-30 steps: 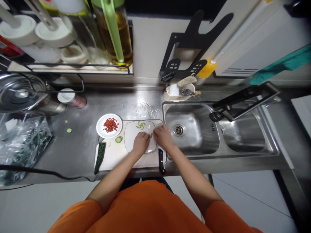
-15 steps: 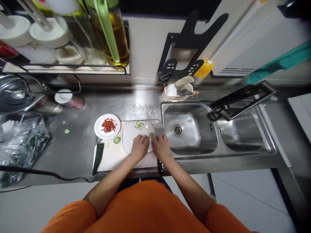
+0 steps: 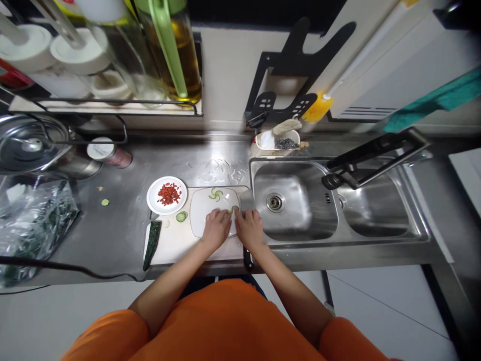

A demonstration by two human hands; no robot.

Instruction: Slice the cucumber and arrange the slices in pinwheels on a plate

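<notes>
Both of my hands work close together over the right part of a white plate (image 3: pixel 199 210), which lies on a white cutting board (image 3: pixel 171 250). My left hand (image 3: pixel 216 230) has its fingertips closed at a small piece of cucumber. The fingers of my right hand (image 3: pixel 249 229) pinch a thin cucumber slice (image 3: pixel 235 208) by the plate's right edge. Several cucumber slices (image 3: pixel 215 194) form a curved pattern at the plate's far side. Left of the plate are more stacked slices (image 3: pixel 181 216) and a cut length of cucumber (image 3: pixel 152 244). A knife (image 3: pixel 247 200) lies along the board's right edge, partly under my right hand.
A round white plate of red berries (image 3: pixel 167 195) overlaps the board's far left corner. The double sink (image 3: pixel 296 200) with its black faucet (image 3: pixel 361 155) is at the right. At the left are a plastic bag of greens (image 3: pixel 37 225), a lidded pot (image 3: pixel 33 145) and a jar (image 3: pixel 108 152).
The view has shifted very slightly. My hands stay at nearly the same spot on the plate, and the cucumber slices lie as before.
</notes>
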